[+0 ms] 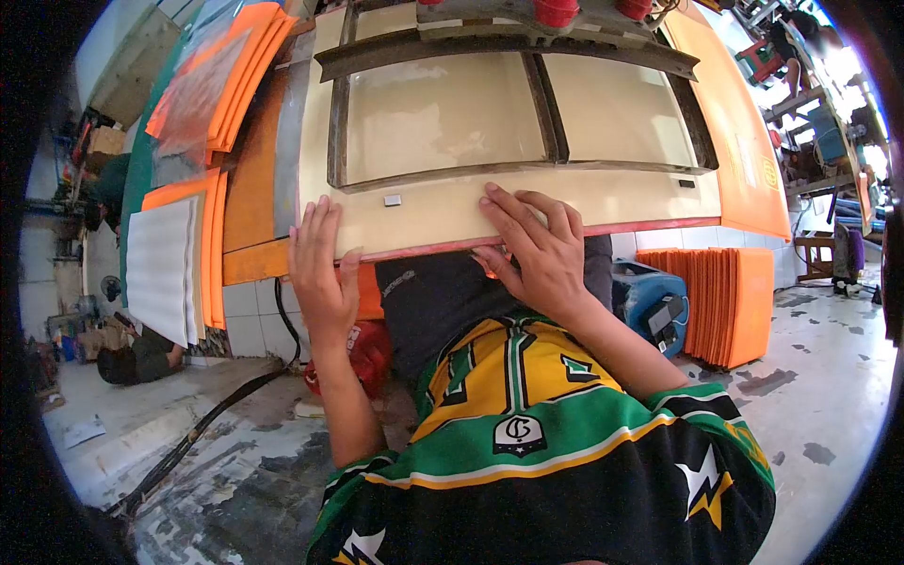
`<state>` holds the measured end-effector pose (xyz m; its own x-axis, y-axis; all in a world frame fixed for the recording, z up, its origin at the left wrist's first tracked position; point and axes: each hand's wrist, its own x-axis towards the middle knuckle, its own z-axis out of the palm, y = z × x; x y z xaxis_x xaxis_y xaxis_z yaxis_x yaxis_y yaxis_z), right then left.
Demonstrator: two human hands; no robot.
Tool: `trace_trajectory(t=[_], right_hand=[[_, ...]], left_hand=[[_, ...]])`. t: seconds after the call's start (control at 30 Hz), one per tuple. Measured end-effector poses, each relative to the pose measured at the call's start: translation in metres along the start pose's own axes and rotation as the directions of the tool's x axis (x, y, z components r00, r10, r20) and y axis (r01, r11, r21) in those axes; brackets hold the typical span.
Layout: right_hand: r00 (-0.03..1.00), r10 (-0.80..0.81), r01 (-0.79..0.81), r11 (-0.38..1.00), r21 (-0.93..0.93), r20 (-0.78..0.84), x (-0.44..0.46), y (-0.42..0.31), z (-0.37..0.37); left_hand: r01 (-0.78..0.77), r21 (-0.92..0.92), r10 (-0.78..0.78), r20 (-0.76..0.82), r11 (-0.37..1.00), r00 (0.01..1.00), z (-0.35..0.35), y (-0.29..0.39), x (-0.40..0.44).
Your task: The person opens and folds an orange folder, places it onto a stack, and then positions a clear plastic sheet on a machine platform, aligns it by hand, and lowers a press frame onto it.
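My left hand [322,259] lies on the near left corner of a cream-coloured bed or board [424,221] with a reddish front edge. Its fingers point away from me and hold nothing. My right hand [541,235] rests at the same front edge, right of the middle, fingers stretched over the cream surface and thumb lower down at the edge. Beyond both hands lies a dark metal frame [443,176] with a crossbar. A small pale block [392,201] sits between my hands, nearer the left one. A small dark block [686,184] is farther right.
Orange sheets [240,80], partly under clear plastic, and white sheets [162,268] lie at the left. A large orange sheet [749,141] is at the right. Below it stand stacked orange sheets [725,306] beside a blue object [650,301]. Another person [141,353] is at far left.
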<state>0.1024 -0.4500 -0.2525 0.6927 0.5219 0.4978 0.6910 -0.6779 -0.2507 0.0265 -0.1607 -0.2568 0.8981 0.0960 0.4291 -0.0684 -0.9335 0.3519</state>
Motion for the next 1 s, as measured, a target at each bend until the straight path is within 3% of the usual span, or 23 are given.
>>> trace_trajectory(t=[0.5, 0.67, 0.8, 1.0], right_hand=[[0.994, 0.078, -0.083, 0.994, 0.067, 0.073, 0.008, -0.002, -0.013], [0.991, 0.076, -0.097, 0.975, 0.201, 0.109, 0.007, 0.01, -0.026], [0.981, 0.126, -0.137, 0.989, 0.061, 0.15, 0.007, 0.015, -0.037], [0.969, 0.121, -0.128, 0.991, 0.023, 0.213, 0.012, 0.018, -0.032]], left_hand=[[0.01, 0.027, -0.008, -0.068, 1.0, 0.998, 0.008, 0.002, 0.001], [0.042, 0.039, -0.04, -0.063, 0.998, 0.997, 0.011, 0.0, 0.0], [0.067, 0.048, -0.064, -0.058, 0.997, 0.996, 0.013, -0.002, -0.002], [0.112, 0.078, -0.108, -0.053, 0.991, 0.993, 0.014, 0.001, -0.001]])
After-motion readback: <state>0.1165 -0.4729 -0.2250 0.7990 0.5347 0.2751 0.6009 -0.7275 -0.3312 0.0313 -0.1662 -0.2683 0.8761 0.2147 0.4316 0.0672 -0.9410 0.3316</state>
